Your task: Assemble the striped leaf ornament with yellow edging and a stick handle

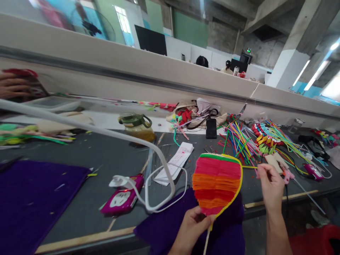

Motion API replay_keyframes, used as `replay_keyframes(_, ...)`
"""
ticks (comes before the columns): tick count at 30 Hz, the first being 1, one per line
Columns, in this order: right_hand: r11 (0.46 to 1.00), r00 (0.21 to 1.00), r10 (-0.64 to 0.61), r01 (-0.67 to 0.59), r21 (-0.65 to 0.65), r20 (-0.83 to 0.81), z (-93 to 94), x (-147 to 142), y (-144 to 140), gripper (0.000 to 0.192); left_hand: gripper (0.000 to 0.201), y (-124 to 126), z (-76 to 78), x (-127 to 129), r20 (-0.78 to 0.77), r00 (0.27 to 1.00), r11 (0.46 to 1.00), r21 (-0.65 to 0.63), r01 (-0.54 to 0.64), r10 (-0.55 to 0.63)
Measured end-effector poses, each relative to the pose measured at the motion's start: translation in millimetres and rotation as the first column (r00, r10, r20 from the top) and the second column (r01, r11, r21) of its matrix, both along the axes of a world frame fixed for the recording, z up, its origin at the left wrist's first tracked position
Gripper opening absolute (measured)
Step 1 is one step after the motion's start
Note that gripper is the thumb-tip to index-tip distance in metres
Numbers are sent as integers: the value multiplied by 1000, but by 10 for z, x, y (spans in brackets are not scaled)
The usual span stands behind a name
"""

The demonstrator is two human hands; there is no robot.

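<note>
My left hand (192, 228) is closed on the lower end of a hand fan (216, 182), near its thin stick handle (207, 241). Rows of pink, orange and red fuzzy strips cover the fan's face, with a green strip along the top. A yellow pipe cleaner (240, 187) runs up the fan's right edge, and its loose end stretches out sideways from the upper right. Thumb and fingers of my right hand (272, 186) pinch that loose end. Dark purple cloth (164, 226) lies beneath the fan at the table's front edge.
A purple power strip (123, 198) with a white cable is left of the fan. Behind stand a lidded jug (136, 129) and a phone (211, 128). Colourful pipe cleaners (241, 141) and a pink glue gun (288, 175) lie right. Another person's hand (13, 86) shows far left.
</note>
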State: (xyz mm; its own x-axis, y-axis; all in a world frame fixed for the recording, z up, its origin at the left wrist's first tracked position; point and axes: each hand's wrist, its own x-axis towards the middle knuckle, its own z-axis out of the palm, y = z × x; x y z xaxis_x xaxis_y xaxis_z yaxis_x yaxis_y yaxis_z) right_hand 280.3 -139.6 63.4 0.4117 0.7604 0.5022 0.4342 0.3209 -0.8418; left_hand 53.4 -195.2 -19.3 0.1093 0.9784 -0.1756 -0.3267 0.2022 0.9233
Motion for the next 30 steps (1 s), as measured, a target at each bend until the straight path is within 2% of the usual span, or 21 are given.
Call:
replay_keyframes(3,982,983,185,-184,-50,17,30,-71,95,25,24,-71,-38,2,-10,1000,1000,-3,15,-15)
replay_keyframes(6,951,959,282,-278,-138,12,-11,-114,151,27,25,-115,-89,6,12,999,999,10,-36,36)
replay_keyframes(8,937,948,318,-314,-151,2,-42,-126,167,28,27,-122,-137,-2,15,1000,1000,15,-26,26)
replay_keyframes(12,906,918,395,-393,-159,-23,-49,-134,193,27,27,-112,-235,-47,-4,997,996,26,80,-80)
replay_keyframes(19,821,846,519,-534,-201,-126,-28,-168,293,19,28,-139,-325,-86,-32,987,984,70,161,-159)
replay_keyframes(24,798,825,553,-565,-211,-118,-14,-202,308,17,24,-155,-329,-94,-38,980,978,65,200,-198)
replay_keyframes(30,768,794,587,-607,-202,-155,-9,-202,293,13,22,-187,-233,-120,-74,968,968,56,244,-240)
